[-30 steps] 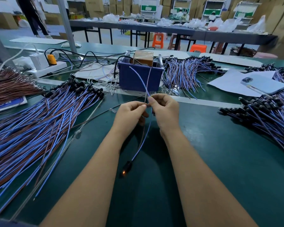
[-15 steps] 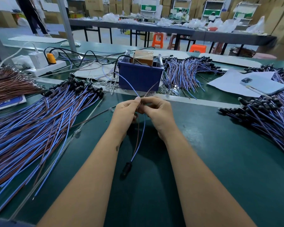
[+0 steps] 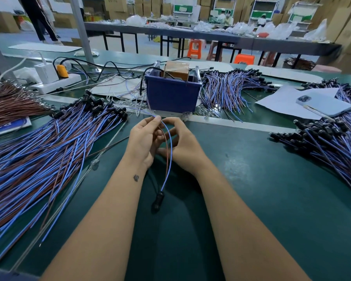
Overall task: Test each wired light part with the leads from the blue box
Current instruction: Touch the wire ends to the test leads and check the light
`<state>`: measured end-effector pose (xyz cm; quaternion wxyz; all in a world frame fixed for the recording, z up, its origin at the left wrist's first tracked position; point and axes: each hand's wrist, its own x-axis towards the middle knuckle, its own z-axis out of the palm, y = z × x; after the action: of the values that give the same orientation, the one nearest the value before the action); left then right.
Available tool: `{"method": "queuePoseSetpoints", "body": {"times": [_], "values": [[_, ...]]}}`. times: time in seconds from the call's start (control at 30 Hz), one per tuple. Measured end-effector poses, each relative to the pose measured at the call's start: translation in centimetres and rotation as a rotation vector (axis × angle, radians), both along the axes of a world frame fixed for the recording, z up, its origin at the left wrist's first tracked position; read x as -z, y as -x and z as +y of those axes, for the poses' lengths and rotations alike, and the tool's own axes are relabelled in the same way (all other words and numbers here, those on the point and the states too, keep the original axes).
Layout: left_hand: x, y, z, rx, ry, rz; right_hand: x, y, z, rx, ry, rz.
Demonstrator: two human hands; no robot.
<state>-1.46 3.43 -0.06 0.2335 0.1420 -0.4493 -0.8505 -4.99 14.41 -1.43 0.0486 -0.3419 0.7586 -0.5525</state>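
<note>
One wired light part hangs between my hands, its blue and brown wires (image 3: 169,151) running down to a black lamp end (image 3: 157,201) that lies dark on the green table. My left hand (image 3: 144,138) pinches the tops of these wires at its fingertips, where thin leads (image 3: 148,112) from the blue box (image 3: 171,94) arrive. My right hand (image 3: 185,145) sits close beside it, forefinger and thumb curled at the same wire ends. How the leads touch the wire tips is hidden by my fingers.
A large heap of wired parts (image 3: 49,151) covers the table's left. More bundles lie at the right (image 3: 320,142) and behind the box (image 3: 231,88). A phone (image 3: 322,104) rests on paper at the right. A power strip (image 3: 55,83) stands back left.
The lamp end glowed a second ago and is now dark. My hands drew closer together and the wires now loop over between them.
</note>
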Motion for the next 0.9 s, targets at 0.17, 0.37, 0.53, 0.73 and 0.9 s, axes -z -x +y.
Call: {"method": "queuePoseSetpoints", "body": {"times": [0.17, 0.37, 0.53, 0.73, 0.9], "values": [[0.0, -0.1, -0.1, 0.015, -0.078, 0.028, -0.7, 0.3, 0.7, -0.077, 0.366, -0.276], [0.6, -0.5, 0.3, -0.023, 0.1, 0.04, -0.8, 0.9, 1.7, 0.104, 0.75, -0.605], [2.0, -0.8, 2.1, -0.048, 0.808, -0.093, -0.7, 0.3, 3.1, 0.199, 0.844, -0.645], [1.6, -2.5, 7.4, 0.045, 1.329, 0.12, -1.7, 0.6, 7.4, 0.385, 0.671, -0.552], [0.7, -3.5, 14.4, 0.313, 1.585, 0.262, -4.3, 2.2, 14.9, 0.517, 0.34, -0.301]]}}
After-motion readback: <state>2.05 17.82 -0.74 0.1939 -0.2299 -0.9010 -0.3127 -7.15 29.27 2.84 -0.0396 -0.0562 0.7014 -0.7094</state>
